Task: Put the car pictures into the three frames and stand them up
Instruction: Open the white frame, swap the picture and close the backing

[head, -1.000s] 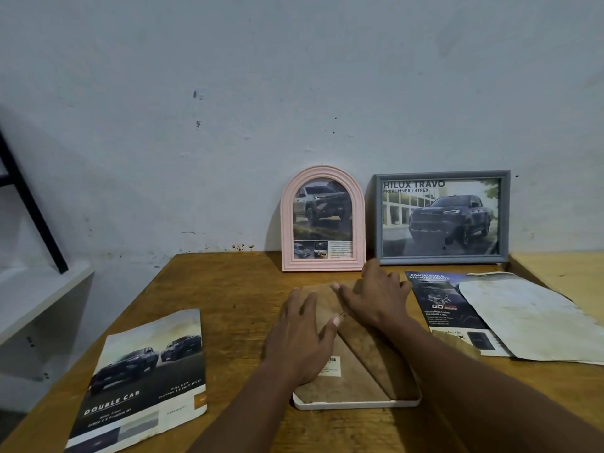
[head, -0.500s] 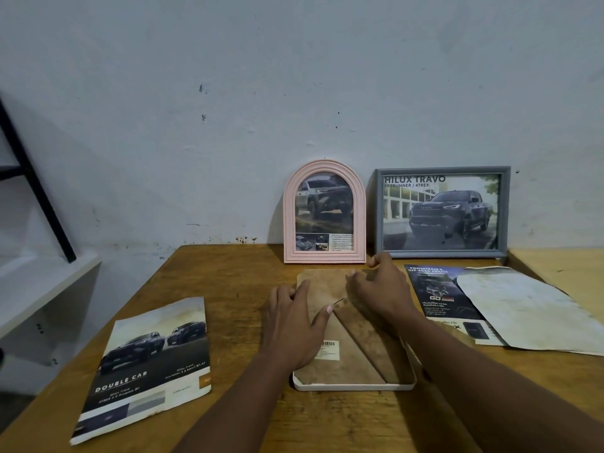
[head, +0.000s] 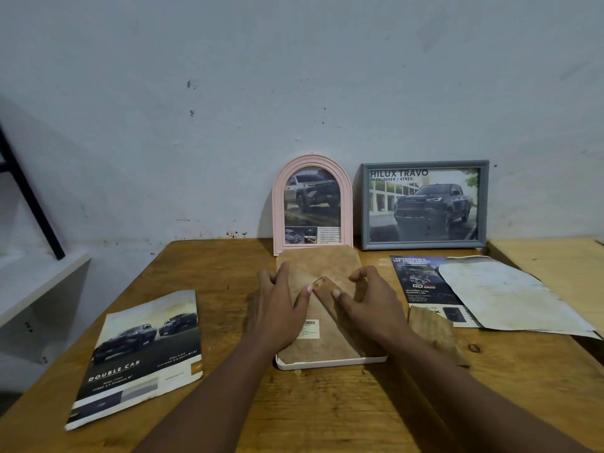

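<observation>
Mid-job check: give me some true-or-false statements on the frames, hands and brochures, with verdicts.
1. The pink arched frame stands upright at the wall, a car picture in it. True.
2. The grey frame lies flat on the table. False: it stands upright beside the pink one.
3. The left hand and right hand both touch the face-down white frame. True.
4. The Double Cab brochure lies right of the hands. False: it lies to their left.

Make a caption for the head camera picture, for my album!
Left hand and right hand touch the back of the white frame; pink frame and grey frame stand filled.
</observation>
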Demonstrator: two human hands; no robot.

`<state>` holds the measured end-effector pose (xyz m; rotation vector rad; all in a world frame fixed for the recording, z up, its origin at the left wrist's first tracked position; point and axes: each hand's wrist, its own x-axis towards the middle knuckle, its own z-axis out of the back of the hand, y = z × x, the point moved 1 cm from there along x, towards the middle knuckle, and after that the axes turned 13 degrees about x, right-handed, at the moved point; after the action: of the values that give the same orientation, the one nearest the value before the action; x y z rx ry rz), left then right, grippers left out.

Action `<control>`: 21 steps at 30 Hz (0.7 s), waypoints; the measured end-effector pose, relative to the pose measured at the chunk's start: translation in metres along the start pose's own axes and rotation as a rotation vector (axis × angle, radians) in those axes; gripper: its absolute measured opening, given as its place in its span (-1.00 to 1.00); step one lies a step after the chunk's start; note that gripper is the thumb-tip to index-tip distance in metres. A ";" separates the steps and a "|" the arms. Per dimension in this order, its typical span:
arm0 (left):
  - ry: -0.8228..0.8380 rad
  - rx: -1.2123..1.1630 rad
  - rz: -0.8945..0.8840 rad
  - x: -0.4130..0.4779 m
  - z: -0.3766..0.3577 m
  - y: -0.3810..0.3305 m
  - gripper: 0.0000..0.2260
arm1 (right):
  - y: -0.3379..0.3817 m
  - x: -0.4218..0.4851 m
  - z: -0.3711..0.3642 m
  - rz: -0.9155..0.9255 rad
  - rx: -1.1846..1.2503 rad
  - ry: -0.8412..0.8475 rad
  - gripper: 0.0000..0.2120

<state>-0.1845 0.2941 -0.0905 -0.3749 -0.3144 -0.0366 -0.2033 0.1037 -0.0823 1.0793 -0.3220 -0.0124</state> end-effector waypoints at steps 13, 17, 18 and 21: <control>-0.315 -0.221 -0.274 0.023 0.041 -0.065 -0.33 | 0.047 0.011 0.062 0.389 0.104 -0.242 -0.55; -0.239 -0.253 -0.321 0.034 0.037 -0.112 -0.29 | 0.043 0.044 0.113 0.390 0.065 -0.278 -0.57; -0.208 -0.256 -0.313 0.036 0.033 -0.122 -0.30 | 0.035 0.049 0.121 0.342 0.092 -0.264 -0.57; -0.114 -0.224 -0.267 0.037 0.013 -0.137 -0.32 | 0.006 0.052 0.127 0.187 0.158 -0.211 -0.60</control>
<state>-0.1660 0.1723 -0.0188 -0.5565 -0.4736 -0.3150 -0.1885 -0.0113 -0.0092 1.2031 -0.6214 0.0670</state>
